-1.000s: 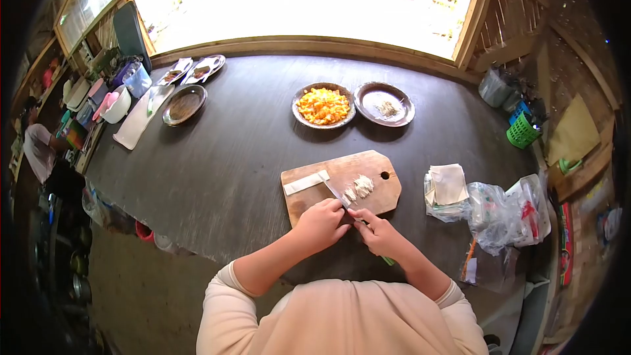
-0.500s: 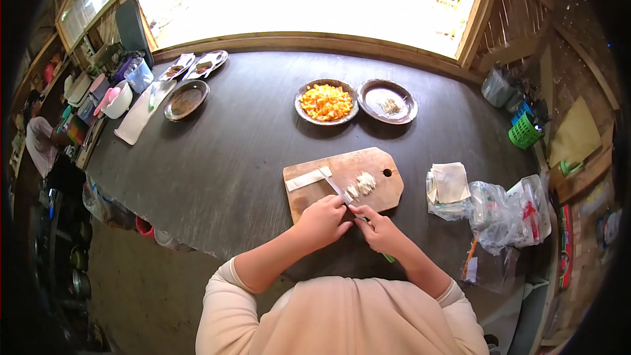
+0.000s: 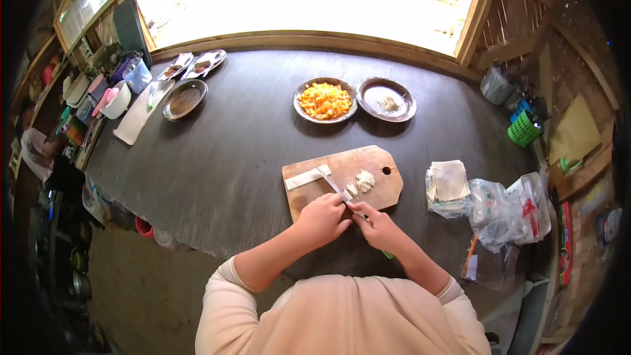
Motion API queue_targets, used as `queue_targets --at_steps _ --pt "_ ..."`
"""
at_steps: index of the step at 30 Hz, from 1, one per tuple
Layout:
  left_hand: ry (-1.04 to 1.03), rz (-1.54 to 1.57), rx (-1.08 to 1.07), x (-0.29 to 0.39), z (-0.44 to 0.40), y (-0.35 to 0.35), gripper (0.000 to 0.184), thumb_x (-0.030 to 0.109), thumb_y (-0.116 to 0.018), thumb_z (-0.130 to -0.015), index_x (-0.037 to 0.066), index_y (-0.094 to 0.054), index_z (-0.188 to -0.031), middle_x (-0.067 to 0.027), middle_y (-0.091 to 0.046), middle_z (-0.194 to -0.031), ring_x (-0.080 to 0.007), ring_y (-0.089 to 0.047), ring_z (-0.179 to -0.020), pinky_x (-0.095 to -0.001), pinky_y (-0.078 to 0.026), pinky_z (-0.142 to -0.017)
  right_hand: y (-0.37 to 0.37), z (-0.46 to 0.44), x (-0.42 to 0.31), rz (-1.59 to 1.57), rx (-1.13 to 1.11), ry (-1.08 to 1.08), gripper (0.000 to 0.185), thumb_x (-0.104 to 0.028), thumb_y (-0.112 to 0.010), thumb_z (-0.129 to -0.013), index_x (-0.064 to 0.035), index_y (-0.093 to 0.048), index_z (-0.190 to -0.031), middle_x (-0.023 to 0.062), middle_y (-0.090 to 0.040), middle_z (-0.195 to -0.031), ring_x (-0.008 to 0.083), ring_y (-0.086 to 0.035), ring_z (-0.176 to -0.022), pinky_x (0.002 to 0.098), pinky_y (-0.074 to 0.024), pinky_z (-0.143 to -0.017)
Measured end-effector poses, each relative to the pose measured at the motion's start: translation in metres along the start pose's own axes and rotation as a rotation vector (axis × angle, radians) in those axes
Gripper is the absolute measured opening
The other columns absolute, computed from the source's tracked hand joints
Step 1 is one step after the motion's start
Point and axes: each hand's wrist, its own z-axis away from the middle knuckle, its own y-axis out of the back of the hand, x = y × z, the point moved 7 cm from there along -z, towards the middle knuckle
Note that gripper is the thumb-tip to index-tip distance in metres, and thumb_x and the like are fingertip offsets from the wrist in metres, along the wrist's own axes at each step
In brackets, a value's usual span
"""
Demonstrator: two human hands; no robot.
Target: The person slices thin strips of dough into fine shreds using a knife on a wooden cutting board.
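- At the board's near edge, the right hand [image 3: 380, 229] is closing around a slim knife [image 3: 334, 183], with green showing below the palm.
- Beside it, the left hand [image 3: 320, 219] is curling close to the blade; its fingertips are being hidden, so whether it is holding anything, I cannot tell.
- The knife is pointing away and leftward over the wooden board [image 3: 311, 205]; judged light and stiff, calling for a hold on the handle.
- Loose white pieces [image 3: 363, 182] are lying right of the blade, looking light and easily scattered; a gathered pinch is suiting them.
- A flat white strip [image 3: 303, 178] is lying near the blade tip, seemingly light, best lifted by an edge.
- The board is lying flat on the dark table [image 3: 230, 158], probably firm and moderately heavy, offering its rim for holding.
- Farther out, a bowl [image 3: 325, 120] is holding orange pieces [image 3: 324, 100].
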Motion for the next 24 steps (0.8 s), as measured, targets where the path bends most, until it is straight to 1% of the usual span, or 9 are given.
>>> queue_targets --at_steps 1,4,6,7,10,12,16,18,24 --pt "0.007 0.001 0.001 -0.001 0.000 0.000 0.033 0.028 -0.069 -0.086 0.000 -0.069 -0.102 -0.0146 -0.063 -0.112 -0.0305 -0.059 -0.111 -0.0389 -0.049 -0.095 -0.004 0.000 0.009 0.000 0.003 0.000 0.033 -0.019 -0.052 -0.102 -0.0167 -0.054 -0.136 0.0058 -0.058 -0.063 0.0141 -0.054 -0.048 0.0304 -0.0450 -0.048" --pt "0.015 0.003 -0.007 0.000 0.000 0.004 0.033 0.028 -0.069 -0.086 0.000 -0.069 -0.103 -0.0145 -0.063 -0.112 -0.0305 -0.059 -0.111 -0.0388 -0.049 -0.095 0.002 -0.001 -0.008 -0.041 0.054 0.100 0.034 -0.016 -0.051 -0.103 -0.0197 -0.054 -0.137 -0.0017 -0.047 -0.058 0.0064 -0.041 -0.045 0.0255 -0.0342 -0.042" --pt "0.020 0.008 -0.016 0.001 -0.001 0.006 0.033 0.028 -0.069 -0.086 0.000 -0.069 -0.103 -0.0144 -0.063 -0.112 -0.0305 -0.059 -0.111 -0.0388 -0.050 -0.095 0.003 0.011 -0.007 -0.116 -0.174 -0.466 0.033 -0.018 -0.053 -0.102 -0.0132 -0.054 -0.134 0.0191 -0.071 -0.089 0.0343 -0.071 -0.079 0.0381 -0.0540 -0.072" --pt "0.026 0.007 -0.029 0.000 -0.001 0.006 0.033 0.028 -0.069 -0.086 0.000 -0.069 -0.102 -0.0144 -0.063 -0.112 -0.0305 -0.059 -0.111 -0.0390 -0.050 -0.095 0.003 0.010 -0.007 -0.114 -0.179 -0.465 0.033 -0.018 -0.053 -0.102 -0.0132 -0.054 -0.134 0.0191 -0.071 -0.089 0.0343 -0.071 -0.079 0.0381 -0.0540 -0.072" --pt "0.026 -0.003 -0.032 0.000 -0.001 0.004 0.032 0.028 -0.069 -0.086 0.000 -0.069 -0.102 -0.0142 -0.063 -0.112 -0.0304 -0.059 -0.111 -0.0394 -0.050 -0.095 -0.003 0.012 0.005 -0.147 -0.192 -0.503 0.032 -0.019 -0.054 -0.102 -0.0126 -0.055 -0.133 0.0192 -0.071 -0.088 0.0334 -0.071 -0.078 0.0378 -0.0535 -0.071" --pt "0.017 -0.013 -0.019 0.001 0.000 0.003 0.032 0.028 -0.069 -0.086 0.000 -0.069 -0.102 -0.0140 -0.063 -0.112 -0.0303 -0.059 -0.110 -0.0396 -0.050 -0.095 -0.004 0.001 0.006 -0.072 -0.008 -0.033 0.035 -0.017 -0.052 -0.103 -0.0208 -0.054 -0.138 -0.0020 -0.048 -0.059 0.0061 -0.040 -0.045 0.0251 -0.0346 -0.042" --pt "0.015 -0.014 0.005 0.001 0.000 0.005 0.033 0.029 -0.069 -0.086 0.000 -0.069 -0.101 -0.0138 -0.063 -0.112 -0.0301 -0.060 -0.110 -0.0397 -0.050 -0.094 -0.002 -0.005 0.007 -0.054 0.038 0.101 0.036 -0.019 -0.051 -0.103 -0.0239 -0.053 -0.139 -0.0045 -0.044 -0.058 0.0053 -0.038 -0.043 0.0240 -0.0322 -0.039" --pt "0.021 -0.019 0.001 0.002 0.000 0.006 0.033 0.029 -0.069 -0.086 0.000 -0.069 -0.101 -0.0137 -0.064 -0.112 -0.0301 -0.060 -0.110 -0.0395 -0.050 -0.094 -0.003 0.004 0.008 -0.285 -0.149 -0.354 0.035 -0.019 -0.051 -0.104 -0.0236 -0.053 -0.138 -0.0041 -0.045 -0.058 0.0056 -0.038 -0.043 0.0244 -0.0325 -0.039" --pt "-0.010 -0.018 -0.002 -0.002 0.000 0.003 0.033 0.029 -0.069 -0.085 0.000 -0.070 -0.100 -0.0134 -0.064 -0.110 -0.0298 -0.060 -0.109 -0.0392 -0.050 -0.094 -0.002 0.011 0.006 -0.330 -0.157 -0.434 0.034 -0.020 -0.054 -0.102 -0.0198 -0.055 -0.136 0.0003 -0.051 -0.059 0.0091 -0.046 -0.046 0.0281 -0.0389 -0.043"
